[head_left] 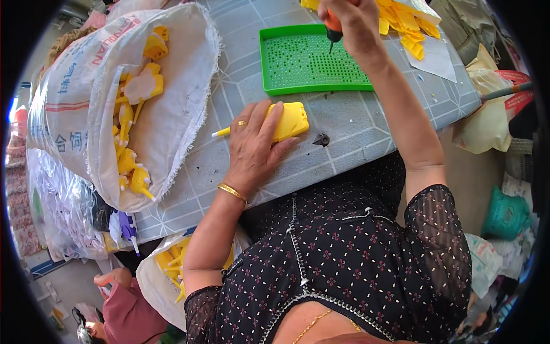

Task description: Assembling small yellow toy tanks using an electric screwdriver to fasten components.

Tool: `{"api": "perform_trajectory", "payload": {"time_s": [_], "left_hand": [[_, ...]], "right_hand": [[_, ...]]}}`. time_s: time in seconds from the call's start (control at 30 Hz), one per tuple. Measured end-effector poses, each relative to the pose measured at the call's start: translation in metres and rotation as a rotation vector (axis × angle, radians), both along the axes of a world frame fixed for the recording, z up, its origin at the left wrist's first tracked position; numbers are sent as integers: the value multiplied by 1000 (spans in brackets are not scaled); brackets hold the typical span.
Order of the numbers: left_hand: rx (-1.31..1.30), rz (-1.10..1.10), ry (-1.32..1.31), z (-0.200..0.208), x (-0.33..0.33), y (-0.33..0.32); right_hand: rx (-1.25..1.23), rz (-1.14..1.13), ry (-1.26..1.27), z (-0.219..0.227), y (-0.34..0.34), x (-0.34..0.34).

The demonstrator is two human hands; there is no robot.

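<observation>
My left hand (256, 143) lies over a yellow plastic part (293, 120) on the table, its fingers gripping it from above. A thin yellow stem with a white tip (220, 132) sticks out to the left of that hand. Up at the top right, my right hand (356, 26) is closed around an orange and black screwdriver (333, 27), probably a powered one. Its thin dark bit points down over a shallow green tray (318, 90). Small dark holes dot the tray floor; some dark spots may be screws standing in them. A small black pointed piece (322, 139) lies right of the yellow part.
A large white woven sack (69, 109) with several yellow parts (137, 86) opens on the left. Flat yellow pieces (409, 26) lie on white paper at the far right. Another sack of yellow parts (172, 261) stands below the table's edge. A person in pink (133, 309) is at lower left.
</observation>
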State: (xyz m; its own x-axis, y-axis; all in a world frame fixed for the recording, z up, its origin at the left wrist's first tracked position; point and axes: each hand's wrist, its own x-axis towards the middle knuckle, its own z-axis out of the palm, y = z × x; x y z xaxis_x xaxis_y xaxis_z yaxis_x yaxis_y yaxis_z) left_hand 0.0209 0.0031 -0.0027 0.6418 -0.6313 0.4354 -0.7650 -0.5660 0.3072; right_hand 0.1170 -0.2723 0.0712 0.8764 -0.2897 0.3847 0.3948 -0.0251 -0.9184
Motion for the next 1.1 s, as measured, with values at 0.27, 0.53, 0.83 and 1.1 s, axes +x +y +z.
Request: {"api": "perform_trajectory", "payload": {"time_s": [0.27,0.53,0.83,1.1], "left_hand": [[-9,-6,24,2,2,2],[-21,-6,31,1,4,2],[-37,-16,42,0,6,3],[-53,-12,53,0,6,3]], "right_hand": [[95,68,-99,1,39,-28],[44,64,-75,-14,35,-17],[-95,58,-143,-41,20,-9],[-115,45,-118,-45,11,-6]]}}
